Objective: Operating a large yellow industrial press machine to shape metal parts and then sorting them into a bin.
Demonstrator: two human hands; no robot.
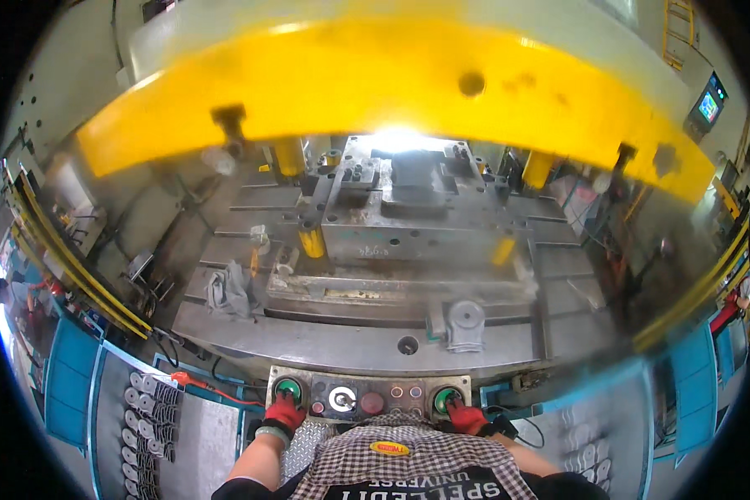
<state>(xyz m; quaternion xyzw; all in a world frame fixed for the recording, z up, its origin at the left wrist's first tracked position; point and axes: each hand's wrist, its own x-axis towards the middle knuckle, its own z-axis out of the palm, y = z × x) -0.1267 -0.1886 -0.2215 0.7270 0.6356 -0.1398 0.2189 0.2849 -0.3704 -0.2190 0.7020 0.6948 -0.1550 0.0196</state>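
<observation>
My left hand (285, 411), in a red glove, rests its outstretched fingers on a round green push button (289, 388) at the left end of a control panel (412, 377). At the panel's right end, my right hand (467, 417), also red-gloved, has its fingers extended onto a second green button (447, 398). Neither hand holds anything. Between them on the panel sit a white-ringed selector switch (342, 399) and a large dark red button (372, 403). Beyond the panel is a steel die (367, 218) on the press bed, beneath a yellow press ram (367, 83).
A stamped metal part (466, 327) and a grey cloth (229, 290) lie on the press bed (342, 343). Rows of metal parts (142, 417) fill a left-side tray; more parts (583, 450) lie at right. An orange-handled tool (183, 379) hangs by the left tray. Yellow guard posts (83, 267) flank the press.
</observation>
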